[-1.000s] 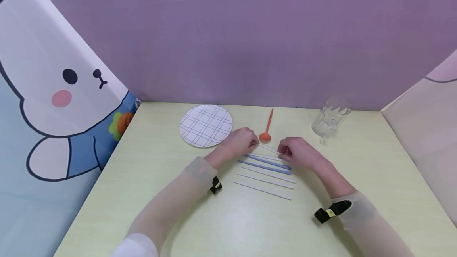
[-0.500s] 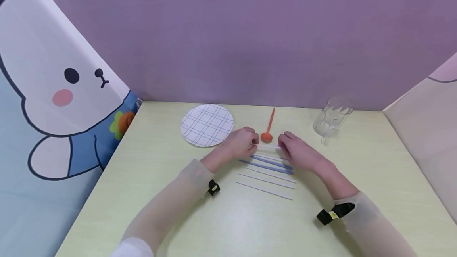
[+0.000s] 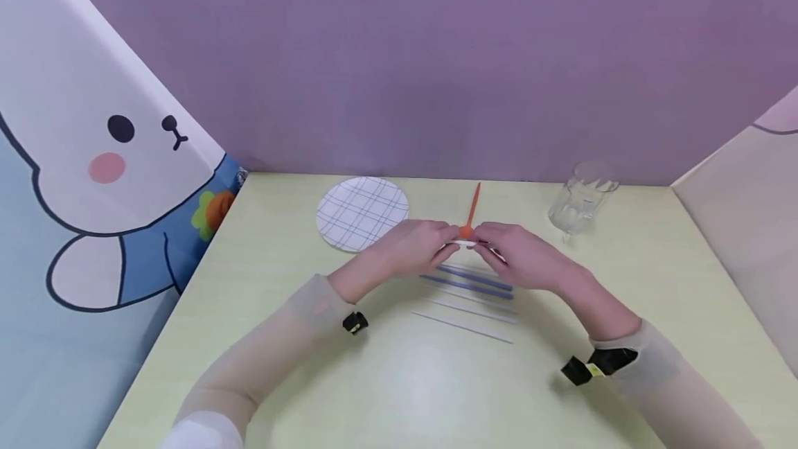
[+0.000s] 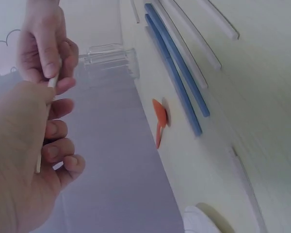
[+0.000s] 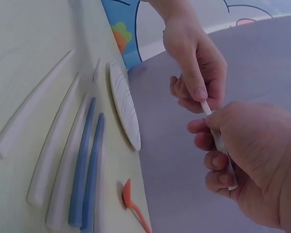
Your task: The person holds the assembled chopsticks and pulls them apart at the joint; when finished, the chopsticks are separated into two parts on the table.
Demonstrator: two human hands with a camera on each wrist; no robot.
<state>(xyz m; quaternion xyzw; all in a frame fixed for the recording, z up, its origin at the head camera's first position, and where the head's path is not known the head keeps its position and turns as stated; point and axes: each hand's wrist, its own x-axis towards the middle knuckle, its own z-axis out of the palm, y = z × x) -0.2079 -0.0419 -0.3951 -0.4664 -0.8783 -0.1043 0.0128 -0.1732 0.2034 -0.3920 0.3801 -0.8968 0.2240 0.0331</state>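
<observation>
Both hands hold one white chopstick (image 3: pixel 464 243) between them, raised above the table. My left hand (image 3: pixel 414 247) pinches one end, with its thumb along the stick in the left wrist view. My right hand (image 3: pixel 526 256) grips the other end, fingers curled round it; the stick's thick end (image 5: pixel 233 182) shows below those fingers in the right wrist view. Under the hands, two blue chopsticks (image 5: pixel 82 165) lie side by side among several white chopsticks (image 3: pixel 464 328). Another white chopstick (image 4: pixel 247 187) lies apart, hidden behind my left arm in the head view.
Just beyond the hands lies an orange spoon (image 3: pixel 474 206). A round white plate with blue grid lines (image 3: pixel 361 213) is at the back left. A clear glass mug (image 3: pixel 576 206) stands at the back right, near the purple backdrop (image 3: pixel 436 75).
The hands have come closer together along the white chopstick and lifted it slightly. It now overlaps the spoon's bowl in the head view. The chopsticks on the table stay put.
</observation>
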